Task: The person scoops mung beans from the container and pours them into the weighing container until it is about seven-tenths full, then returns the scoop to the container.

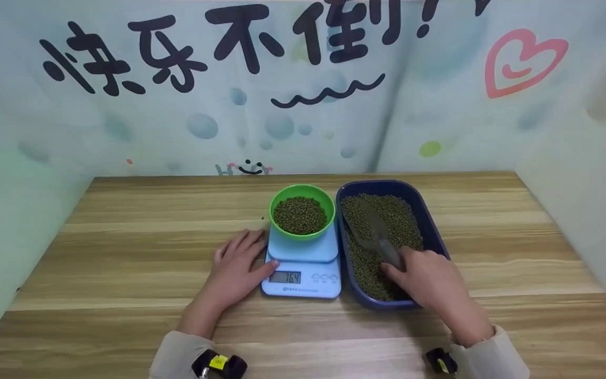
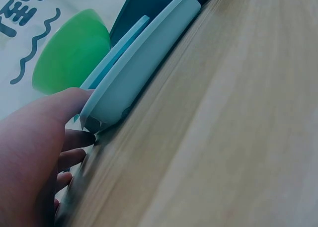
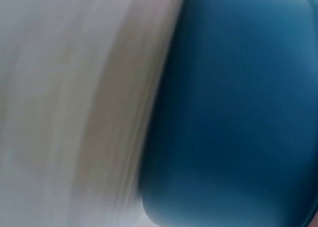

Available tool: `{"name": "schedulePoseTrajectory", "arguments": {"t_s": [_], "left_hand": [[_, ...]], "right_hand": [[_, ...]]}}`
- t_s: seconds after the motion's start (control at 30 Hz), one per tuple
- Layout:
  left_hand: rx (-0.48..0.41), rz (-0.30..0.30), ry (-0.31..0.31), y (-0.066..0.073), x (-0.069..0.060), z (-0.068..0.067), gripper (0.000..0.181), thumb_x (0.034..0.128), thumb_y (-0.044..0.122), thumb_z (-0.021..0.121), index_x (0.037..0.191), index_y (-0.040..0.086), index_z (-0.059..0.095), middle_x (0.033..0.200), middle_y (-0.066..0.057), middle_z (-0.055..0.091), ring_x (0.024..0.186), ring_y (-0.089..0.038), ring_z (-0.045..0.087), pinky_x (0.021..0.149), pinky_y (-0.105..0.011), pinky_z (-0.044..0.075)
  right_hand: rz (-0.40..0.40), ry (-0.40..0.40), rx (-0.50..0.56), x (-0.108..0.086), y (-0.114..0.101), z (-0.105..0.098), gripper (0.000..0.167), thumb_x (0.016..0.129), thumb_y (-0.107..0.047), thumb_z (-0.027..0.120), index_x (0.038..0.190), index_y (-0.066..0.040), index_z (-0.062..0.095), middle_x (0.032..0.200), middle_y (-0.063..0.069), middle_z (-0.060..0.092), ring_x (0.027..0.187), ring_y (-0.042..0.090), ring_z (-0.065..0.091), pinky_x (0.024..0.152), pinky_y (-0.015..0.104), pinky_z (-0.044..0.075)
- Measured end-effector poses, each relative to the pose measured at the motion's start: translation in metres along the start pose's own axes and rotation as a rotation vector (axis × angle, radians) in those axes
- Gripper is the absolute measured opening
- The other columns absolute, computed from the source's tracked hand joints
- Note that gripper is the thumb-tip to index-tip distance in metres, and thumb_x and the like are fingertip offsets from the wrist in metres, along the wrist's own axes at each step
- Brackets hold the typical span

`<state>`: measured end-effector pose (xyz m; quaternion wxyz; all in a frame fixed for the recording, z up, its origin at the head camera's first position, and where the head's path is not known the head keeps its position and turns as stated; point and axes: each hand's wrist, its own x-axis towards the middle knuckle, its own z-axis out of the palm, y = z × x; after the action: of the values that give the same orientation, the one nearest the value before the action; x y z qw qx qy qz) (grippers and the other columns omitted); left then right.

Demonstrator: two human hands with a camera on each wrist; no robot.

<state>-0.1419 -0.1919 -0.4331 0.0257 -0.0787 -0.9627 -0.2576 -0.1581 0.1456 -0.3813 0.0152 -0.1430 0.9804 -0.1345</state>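
Observation:
A green bowl [image 1: 303,215] of small brown-green beans stands on the blue kitchen scale [image 1: 303,252], whose display seems to read 764 or 76.4. At the scale's left edge rests my left hand [image 1: 233,271], fingers spread on the table, thumb touching the scale's edge; the left wrist view shows this hand [image 2: 37,137] beside the scale [image 2: 134,68]. My right hand [image 1: 432,279] grips the handle of a grey scoop [image 1: 379,231] whose blade lies in the beans of the dark blue tub [image 1: 432,221]. The right wrist view shows mostly the tub's outer wall [image 3: 238,108].
The wooden table [image 1: 140,237] extends to both sides and in front of the scale and tub. Behind it hangs a pale backdrop [image 1: 177,121] with black writing, bubbles and a pink heart. The tub stands close against the scale's right side.

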Motion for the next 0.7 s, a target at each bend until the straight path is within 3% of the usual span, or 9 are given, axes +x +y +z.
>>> {"name": "schedulePoseTrajectory", "arguments": {"t_s": [0.7], "left_hand": [[-0.001,-0.005,-0.007,0.0004,0.0004,0.0,0.068,0.0832,0.064,0.037,0.137,0.023,0.037,0.145,0.004,0.026,0.134,-0.022,0.011,0.102,-0.047,0.004]], "right_hand": [[-0.03,0.067,0.03,-0.0007,0.0013,0.0008,0.032,0.082,-0.037,0.058,0.062,-0.014,0.047,0.051,-0.002,0.043,0.043,0.013,0.041,0.039,0.028,0.033]]}}
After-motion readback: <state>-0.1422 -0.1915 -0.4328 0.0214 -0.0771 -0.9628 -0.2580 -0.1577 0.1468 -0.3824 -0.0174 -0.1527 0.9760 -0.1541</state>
